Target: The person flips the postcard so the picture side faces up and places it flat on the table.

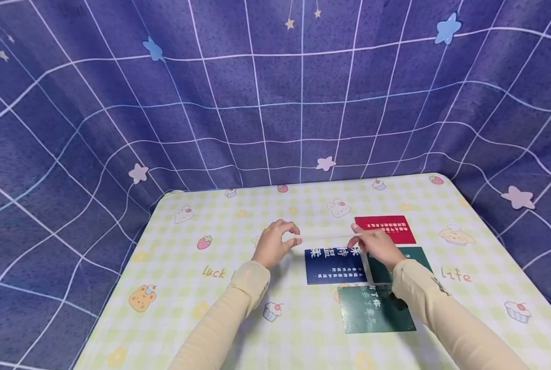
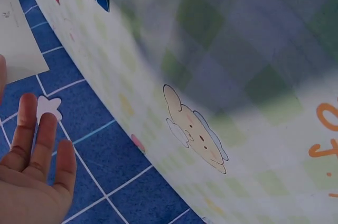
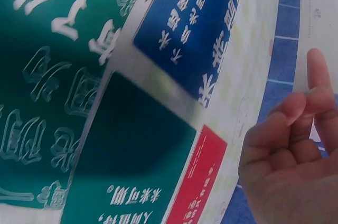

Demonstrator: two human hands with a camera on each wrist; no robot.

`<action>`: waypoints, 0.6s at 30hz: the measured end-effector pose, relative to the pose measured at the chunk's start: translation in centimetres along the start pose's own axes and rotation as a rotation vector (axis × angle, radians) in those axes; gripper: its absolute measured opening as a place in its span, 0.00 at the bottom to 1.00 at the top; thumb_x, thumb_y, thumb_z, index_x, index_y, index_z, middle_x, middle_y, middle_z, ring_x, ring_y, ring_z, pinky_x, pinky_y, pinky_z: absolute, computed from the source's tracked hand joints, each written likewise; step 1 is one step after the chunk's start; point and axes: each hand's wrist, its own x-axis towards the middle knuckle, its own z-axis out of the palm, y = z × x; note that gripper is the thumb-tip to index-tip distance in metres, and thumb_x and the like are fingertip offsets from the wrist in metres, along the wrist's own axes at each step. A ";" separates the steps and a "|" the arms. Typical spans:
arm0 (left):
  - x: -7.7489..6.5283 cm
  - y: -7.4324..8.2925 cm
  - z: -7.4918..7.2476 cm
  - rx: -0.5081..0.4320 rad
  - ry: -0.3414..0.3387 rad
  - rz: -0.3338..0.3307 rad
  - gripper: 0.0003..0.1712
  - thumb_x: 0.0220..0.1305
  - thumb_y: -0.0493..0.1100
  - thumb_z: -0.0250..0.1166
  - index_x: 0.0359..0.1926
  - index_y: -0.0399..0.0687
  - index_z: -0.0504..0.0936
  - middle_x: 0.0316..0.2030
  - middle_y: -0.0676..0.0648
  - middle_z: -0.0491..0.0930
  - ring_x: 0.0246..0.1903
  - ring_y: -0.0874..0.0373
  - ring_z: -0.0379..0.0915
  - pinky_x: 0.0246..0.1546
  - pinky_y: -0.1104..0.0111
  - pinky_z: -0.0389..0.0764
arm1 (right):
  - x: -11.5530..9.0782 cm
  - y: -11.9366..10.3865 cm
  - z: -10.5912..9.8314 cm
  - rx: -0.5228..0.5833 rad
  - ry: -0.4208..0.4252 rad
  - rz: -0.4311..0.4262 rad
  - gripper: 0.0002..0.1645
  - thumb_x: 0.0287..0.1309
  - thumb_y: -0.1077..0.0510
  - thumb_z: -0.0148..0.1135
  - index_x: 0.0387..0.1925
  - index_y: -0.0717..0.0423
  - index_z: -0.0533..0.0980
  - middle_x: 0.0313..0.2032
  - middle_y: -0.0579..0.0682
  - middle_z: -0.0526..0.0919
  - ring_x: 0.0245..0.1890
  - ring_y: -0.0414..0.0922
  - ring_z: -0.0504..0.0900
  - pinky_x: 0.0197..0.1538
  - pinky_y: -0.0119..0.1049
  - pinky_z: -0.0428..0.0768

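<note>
Both hands hold a thin white card [image 1: 328,237] [image 2: 20,39] [image 3: 319,18], seen almost edge-on in the head view above the cards on the table. My left hand [image 1: 277,244] [image 2: 37,176] pinches its left end, the other fingers spread. At the right end, my right hand [image 1: 377,246] [image 3: 296,166] grips it between thumb and fingers. Below lie a blue card [image 1: 335,267] [image 3: 185,28] with white characters and a dark green card [image 1: 379,270] [image 3: 132,139], partly covered by the right hand. A red card [image 1: 397,228] [image 3: 198,176] lies behind.
Nearest the body, another green card [image 1: 377,311] [image 3: 53,76] with white characters lies partly under the right forearm. A checked cloth [image 1: 173,329] with cartoon prints covers the table. A blue gridded curtain [image 1: 275,118] hangs behind and at both sides.
</note>
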 end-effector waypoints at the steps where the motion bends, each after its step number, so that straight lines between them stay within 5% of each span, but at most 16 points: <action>1: 0.0 0.1 0.0 0.006 0.004 -0.005 0.08 0.59 0.43 0.75 0.36 0.51 0.84 0.42 0.47 0.84 0.49 0.46 0.79 0.58 0.49 0.74 | -0.1 0.1 -0.1 -0.011 -0.008 0.000 0.38 0.75 0.34 0.47 0.41 0.64 0.84 0.26 0.57 0.73 0.42 0.54 0.75 0.43 0.43 0.69; 8: -0.2 0.6 0.7 0.065 0.030 -0.068 0.11 0.56 0.34 0.76 0.35 0.53 0.83 0.42 0.47 0.83 0.48 0.47 0.78 0.53 0.50 0.75 | -0.6 0.2 -0.2 0.009 -0.025 0.027 0.28 0.72 0.40 0.55 0.51 0.60 0.82 0.46 0.56 0.84 0.55 0.56 0.74 0.51 0.50 0.75; 14: -0.5 1.0 1.2 0.142 0.088 -0.170 0.11 0.57 0.40 0.77 0.35 0.52 0.81 0.36 0.47 0.81 0.41 0.49 0.78 0.47 0.52 0.72 | -0.8 0.3 0.0 0.049 -0.013 0.045 0.28 0.70 0.41 0.58 0.53 0.60 0.81 0.50 0.56 0.85 0.57 0.57 0.74 0.59 0.59 0.73; 18: -0.7 1.4 1.1 0.193 0.036 -0.237 0.05 0.62 0.43 0.73 0.38 0.50 0.85 0.36 0.46 0.82 0.40 0.49 0.78 0.46 0.52 0.71 | -0.7 0.3 0.1 0.072 -0.002 0.055 0.29 0.70 0.40 0.59 0.55 0.60 0.81 0.50 0.56 0.85 0.58 0.59 0.74 0.61 0.61 0.72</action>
